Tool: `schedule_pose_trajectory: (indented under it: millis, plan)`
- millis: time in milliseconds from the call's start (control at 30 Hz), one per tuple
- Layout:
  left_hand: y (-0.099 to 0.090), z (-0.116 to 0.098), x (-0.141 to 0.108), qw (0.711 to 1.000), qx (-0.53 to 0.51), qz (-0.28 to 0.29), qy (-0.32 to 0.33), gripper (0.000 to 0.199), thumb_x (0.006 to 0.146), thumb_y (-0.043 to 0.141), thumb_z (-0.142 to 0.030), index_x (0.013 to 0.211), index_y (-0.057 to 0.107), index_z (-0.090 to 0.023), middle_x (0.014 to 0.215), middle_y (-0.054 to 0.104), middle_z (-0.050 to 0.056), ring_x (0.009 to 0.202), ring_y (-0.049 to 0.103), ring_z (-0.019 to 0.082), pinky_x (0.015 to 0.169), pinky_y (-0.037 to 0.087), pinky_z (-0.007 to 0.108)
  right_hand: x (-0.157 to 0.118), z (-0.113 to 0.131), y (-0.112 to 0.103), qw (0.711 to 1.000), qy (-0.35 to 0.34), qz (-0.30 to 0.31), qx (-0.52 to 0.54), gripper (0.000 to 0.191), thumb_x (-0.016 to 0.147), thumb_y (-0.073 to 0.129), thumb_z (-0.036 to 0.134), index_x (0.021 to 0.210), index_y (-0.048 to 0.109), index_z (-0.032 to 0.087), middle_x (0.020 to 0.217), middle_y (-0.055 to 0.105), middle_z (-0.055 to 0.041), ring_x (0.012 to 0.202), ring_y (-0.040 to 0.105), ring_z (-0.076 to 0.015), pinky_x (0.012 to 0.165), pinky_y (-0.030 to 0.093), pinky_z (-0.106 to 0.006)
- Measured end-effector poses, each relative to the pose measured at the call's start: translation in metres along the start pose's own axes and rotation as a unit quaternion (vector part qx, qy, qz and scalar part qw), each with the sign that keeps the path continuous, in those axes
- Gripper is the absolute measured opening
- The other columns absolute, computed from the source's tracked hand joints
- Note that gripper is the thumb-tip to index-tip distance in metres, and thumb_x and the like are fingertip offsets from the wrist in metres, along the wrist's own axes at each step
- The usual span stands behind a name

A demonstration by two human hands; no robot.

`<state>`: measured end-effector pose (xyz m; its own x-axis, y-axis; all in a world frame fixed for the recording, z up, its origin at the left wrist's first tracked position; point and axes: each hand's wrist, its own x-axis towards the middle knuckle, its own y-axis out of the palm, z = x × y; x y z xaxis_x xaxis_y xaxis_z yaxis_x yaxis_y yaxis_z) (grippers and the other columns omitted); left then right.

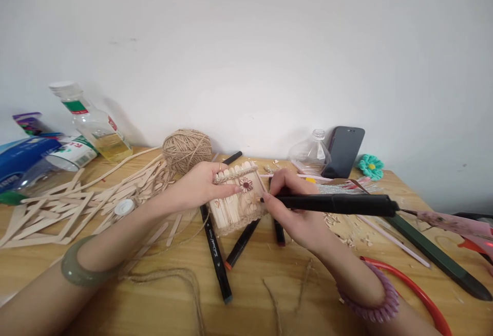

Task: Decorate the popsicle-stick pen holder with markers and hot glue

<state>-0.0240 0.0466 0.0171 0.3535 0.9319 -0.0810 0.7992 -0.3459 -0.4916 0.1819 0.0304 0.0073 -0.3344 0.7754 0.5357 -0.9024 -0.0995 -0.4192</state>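
Observation:
My left hand grips a small panel of wooden craft sticks by its upper left edge, thumb on its front. Twine trims the panel's top and bottom edges, and a dark-centred flower is drawn on its face. In my right hand is a black marker pen, its tip against or very close to the panel's lower right, near a paler flower. More markers lie beneath: one long black marker, an orange-ended marker and another partly under my right hand.
A twine ball stands by the wall, left of it a glass bottle and a heap of craft sticks. At right are a phone, a teal flower, a dark green tool and a red curved handle.

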Motion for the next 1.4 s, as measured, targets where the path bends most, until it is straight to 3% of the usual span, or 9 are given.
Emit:
schedule_pose_trajectory:
  millis: [367,533,1400]
  plan:
    - [0.0000,-0.0003,0.0000,1.000,-0.008,0.003,-0.007,0.034,0.073,0.067,-0.047,0.082,0.064,-0.015,0.065,0.054,-0.004,0.058,0.046,0.012,0.054,0.034,0.022,0.0005,0.0024,0.0005,1.000,-0.009,-0.010,-0.017,0.019,0.075,0.053,0.016,0.062,0.041,0.022,0.055,0.043,0.0062,0.048,0.037,-0.0098,0.046,0.029,-0.023]
    - [0.0006,-0.0007,0.0001,1.000,-0.003,-0.001,-0.007,0.033,0.072,0.067,-0.047,0.077,0.062,-0.016,0.060,0.048,-0.006,0.054,0.042,0.011,0.050,0.029,0.021,0.0007,0.0029,0.0004,1.000,-0.013,-0.001,-0.016,0.019,0.076,0.052,0.017,0.062,0.041,0.022,0.055,0.042,0.0061,0.049,0.038,-0.0097,0.046,0.030,-0.022]
    - [0.0007,-0.0017,-0.0005,1.000,-0.018,-0.005,-0.014,0.030,0.071,0.067,-0.044,0.078,0.062,-0.015,0.061,0.051,-0.006,0.055,0.044,0.011,0.051,0.033,0.021,0.0017,0.0045,-0.0006,1.000,-0.004,-0.014,-0.006,0.018,0.075,0.052,0.017,0.062,0.041,0.022,0.055,0.041,0.0066,0.049,0.037,-0.0093,0.046,0.028,-0.022]
